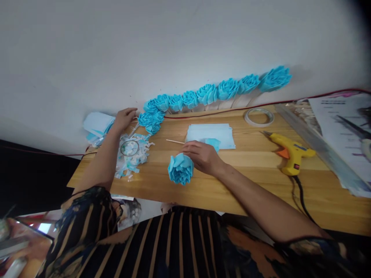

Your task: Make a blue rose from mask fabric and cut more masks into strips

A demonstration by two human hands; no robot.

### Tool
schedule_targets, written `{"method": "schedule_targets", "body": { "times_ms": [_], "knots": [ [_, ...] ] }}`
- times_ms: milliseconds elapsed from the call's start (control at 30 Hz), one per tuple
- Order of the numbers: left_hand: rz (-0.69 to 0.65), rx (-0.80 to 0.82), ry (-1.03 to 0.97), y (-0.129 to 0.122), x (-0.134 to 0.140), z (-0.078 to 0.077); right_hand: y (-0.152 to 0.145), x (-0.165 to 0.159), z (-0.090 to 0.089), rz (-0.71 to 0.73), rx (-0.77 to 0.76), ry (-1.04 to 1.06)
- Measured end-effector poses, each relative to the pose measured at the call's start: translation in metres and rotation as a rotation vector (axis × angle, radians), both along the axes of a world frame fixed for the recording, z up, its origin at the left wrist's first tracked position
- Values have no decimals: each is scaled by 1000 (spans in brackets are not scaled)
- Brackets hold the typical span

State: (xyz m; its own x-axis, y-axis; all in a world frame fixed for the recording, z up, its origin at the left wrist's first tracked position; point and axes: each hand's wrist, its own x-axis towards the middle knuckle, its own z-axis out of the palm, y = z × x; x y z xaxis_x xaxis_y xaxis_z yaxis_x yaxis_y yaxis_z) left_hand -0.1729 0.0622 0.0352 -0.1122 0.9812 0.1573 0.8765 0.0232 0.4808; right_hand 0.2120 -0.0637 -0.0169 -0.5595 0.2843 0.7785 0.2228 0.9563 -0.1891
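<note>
My right hand is closed round the thin stick of a blue crepe-paper flower, its bloom tilted toward me over the table's front half. The stick's pale end points left past my fingers. My left hand reaches to the back left, close to the wall, its fingers loosely bent and apart. Beside it lies a cluster of finished blue paper flowers. Whether its fingertips touch a flower stem is too small to tell. Below my left hand sits a tape roll on a heap of paper scraps.
A row of blue paper flowers lines the wall. Pale blue paper sheets lie mid-table. To the right are another tape roll, a yellow glue gun with its cord, a clear ruler and printed papers.
</note>
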Motion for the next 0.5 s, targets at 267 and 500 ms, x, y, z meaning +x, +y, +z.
{"method": "schedule_targets", "body": {
  "times_ms": [267,500],
  "knots": [
    [-89,-106,-365,-23,26,16,4,-3,-10,-21,39,46],
    [19,-142,-276,-18,47,6,6,-5,-10,-24,72,60]
  ]
}}
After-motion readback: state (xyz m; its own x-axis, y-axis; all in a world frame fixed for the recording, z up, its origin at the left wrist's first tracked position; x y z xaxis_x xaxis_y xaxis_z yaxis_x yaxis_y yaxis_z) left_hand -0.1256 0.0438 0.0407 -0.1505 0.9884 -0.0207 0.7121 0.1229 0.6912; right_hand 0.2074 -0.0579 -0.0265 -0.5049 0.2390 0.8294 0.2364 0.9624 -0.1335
